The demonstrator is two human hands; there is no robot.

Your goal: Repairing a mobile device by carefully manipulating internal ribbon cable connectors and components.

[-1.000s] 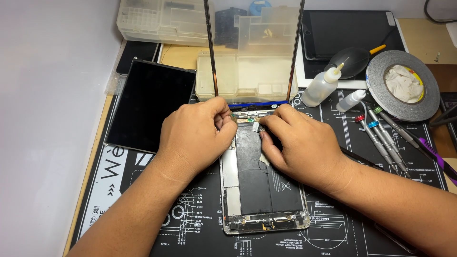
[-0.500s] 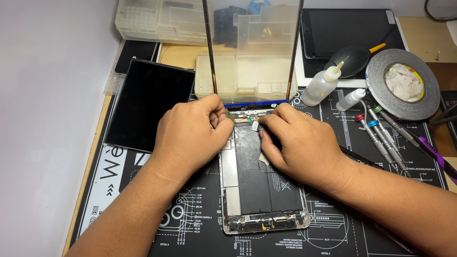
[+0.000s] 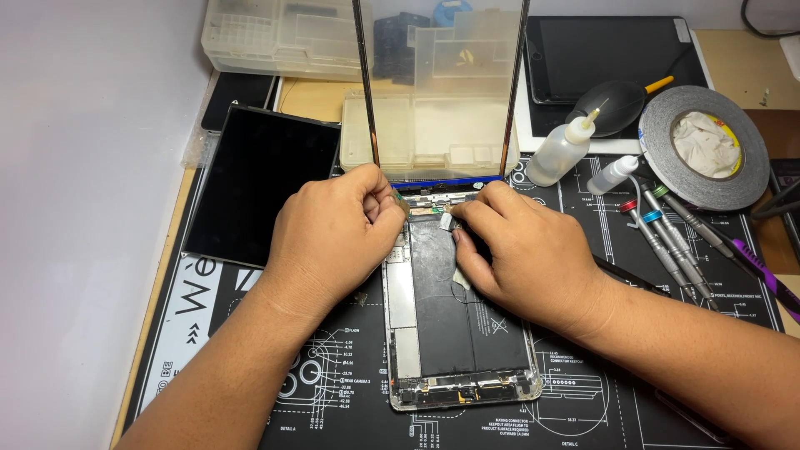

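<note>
Head view: black printed repair mat (image 3: 250, 367) under opened tablet (image 3: 454, 333), white wall (image 3: 75, 208) left

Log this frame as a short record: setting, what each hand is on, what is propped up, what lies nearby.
Setting: black repair mat on a desk
Item: opened tablet, internals exposed
Left hand: fingertips at the tablet's top edge
Right hand: fingertips at the same edge, by a small connector
Propped up: glass panel, standing at the tablet's top edge
Left side: dark screen
Right side: squeeze bottle, tape roll, screwdrivers
</note>
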